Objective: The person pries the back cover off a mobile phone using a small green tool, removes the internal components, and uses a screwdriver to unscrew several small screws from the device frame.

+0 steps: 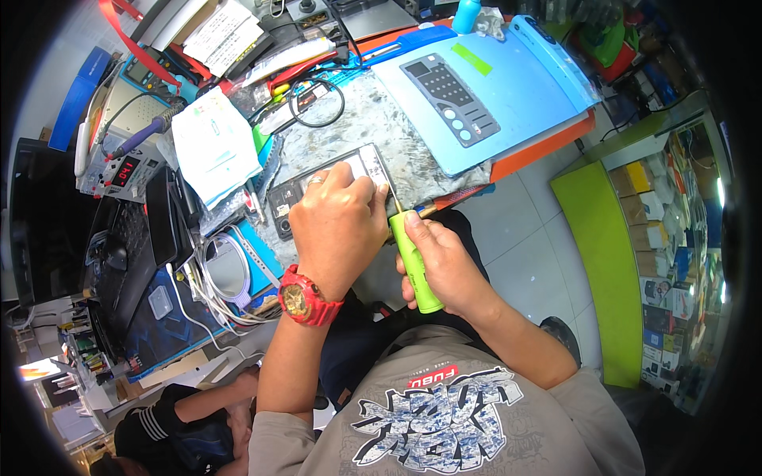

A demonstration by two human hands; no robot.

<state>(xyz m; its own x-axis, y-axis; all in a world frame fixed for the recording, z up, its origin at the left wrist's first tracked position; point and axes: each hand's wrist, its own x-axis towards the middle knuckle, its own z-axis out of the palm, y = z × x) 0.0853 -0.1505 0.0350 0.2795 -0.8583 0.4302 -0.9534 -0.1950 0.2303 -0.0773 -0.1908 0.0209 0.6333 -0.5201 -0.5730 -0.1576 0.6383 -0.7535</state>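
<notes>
Screwdriver (413,260) at the phone (287,193) edge!
Right hand (444,266) clenches it, at four o'clock of the left hand (337,218) — curled over the phone, pinch hidden.

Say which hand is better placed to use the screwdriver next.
Right, likely: the right hand grips the green screwdriver, its metal end beside the phone; the left hand lies over the phone.

Your open path: beyond the dark device (282,208), over the marbled mat (381,115); black cable loop (343,101) limits it to the left. Near side obstructed by your left hand (337,218); right edge by your green screwdriver (417,266). Left approach crowded: white papers (213,143), coiled cable (205,270). Your right hand (444,266) has room rightward, over floor tiles (536,230).
</notes>
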